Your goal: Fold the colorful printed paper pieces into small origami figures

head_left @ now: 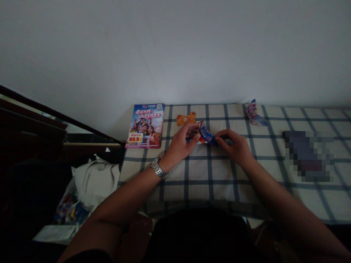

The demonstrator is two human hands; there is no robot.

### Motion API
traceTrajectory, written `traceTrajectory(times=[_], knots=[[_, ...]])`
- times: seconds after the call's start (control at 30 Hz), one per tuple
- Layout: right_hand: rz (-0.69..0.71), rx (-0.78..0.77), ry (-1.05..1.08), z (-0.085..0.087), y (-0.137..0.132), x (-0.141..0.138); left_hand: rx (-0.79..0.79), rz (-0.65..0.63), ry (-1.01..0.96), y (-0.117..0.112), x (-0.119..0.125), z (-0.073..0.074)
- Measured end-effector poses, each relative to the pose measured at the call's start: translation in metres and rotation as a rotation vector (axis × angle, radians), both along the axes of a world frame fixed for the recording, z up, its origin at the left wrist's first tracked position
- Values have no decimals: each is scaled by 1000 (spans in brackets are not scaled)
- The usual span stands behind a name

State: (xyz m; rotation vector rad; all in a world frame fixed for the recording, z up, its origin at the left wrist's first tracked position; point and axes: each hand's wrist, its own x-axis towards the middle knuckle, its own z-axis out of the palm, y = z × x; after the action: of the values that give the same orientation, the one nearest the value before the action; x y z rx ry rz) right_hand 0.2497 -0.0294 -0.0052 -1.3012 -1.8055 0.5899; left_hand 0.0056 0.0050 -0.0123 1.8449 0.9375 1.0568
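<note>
**Head view, so how tight is the grip?**
Narrow on both sides. The left hand (179, 142) and the right hand (233, 146) each pinch one end of a crinkled blue-and-white wrapper (205, 133), and their fingers nearly meet across it.

**Where is that wrapper?**
It's held between the hands, over the middle of the checked tablecloth (219, 171) and toward the far edge. I can't tell whether it touches the cloth.

**How does it look?**
Bent and glossy, mostly blue with white and a little red. The print is too small to read. Something dark sits under the left fingers, but I can't make it out.

**Any containers?**
Off the table to the left and lower down, there's a white bag (95, 180), though it could be cloth. Colourful packets (74, 213) lie at its near end, and I can't tell whether they're inside it.

**What else is on the table?**
A brochure (144, 126) marked 89.9 lies at the far left, just beyond the left hand. An orange bear-shaped cutout (186, 118) lies near the far edge. A crumpled printed wrapper (252, 113) sits far right by the wall, and a pixelated object (308, 155) lies to the right. A metal wristwatch (158, 167) circles the left wrist.
</note>
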Motion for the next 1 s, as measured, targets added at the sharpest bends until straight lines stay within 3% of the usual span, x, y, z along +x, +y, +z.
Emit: traceTrajectory(times=[0.17,0.4,0.77,1.0], knots=[[19,49,-59,2,0,1,125,74,97,-2,-3,4],[70,117,-104,3,0,0,201,4,163,-2,-3,10],[128,53,-60,13,-2,3,67,-13,42,1,-2,0],[113,0,-33,3,1,5,9,23,39,3,-3,-7]])
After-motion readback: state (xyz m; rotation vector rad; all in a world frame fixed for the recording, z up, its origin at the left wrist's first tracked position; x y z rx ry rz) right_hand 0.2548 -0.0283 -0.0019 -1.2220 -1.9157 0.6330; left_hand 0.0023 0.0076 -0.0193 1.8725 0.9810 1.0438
